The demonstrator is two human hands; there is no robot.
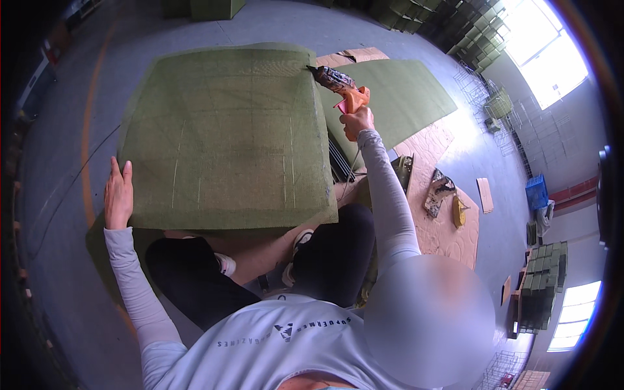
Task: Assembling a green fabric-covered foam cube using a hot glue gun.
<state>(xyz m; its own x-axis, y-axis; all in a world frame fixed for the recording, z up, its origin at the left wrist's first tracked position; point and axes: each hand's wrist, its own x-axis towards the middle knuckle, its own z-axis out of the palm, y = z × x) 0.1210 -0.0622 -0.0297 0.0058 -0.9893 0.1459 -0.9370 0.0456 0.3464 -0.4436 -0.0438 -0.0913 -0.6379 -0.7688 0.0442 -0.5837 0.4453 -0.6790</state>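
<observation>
A large square olive-green fabric-covered panel (227, 136) lies in front of me over my knees. My left hand (118, 195) rests flat on its near left corner, fingers together and pointing away. My right hand (356, 121) grips the orange handle of a glue gun (339, 86), whose dark, glue-crusted nozzle touches the panel's far right corner. Both arms wear pale grey sleeves.
A second green sheet (403, 97) lies right of the panel on tan cardboard (448, 227) that carries scraps and small tools. Green blocks are stacked at the back right (455, 26) and on a rack at the right (543, 279). A blue crate (536, 192) stands on the grey floor.
</observation>
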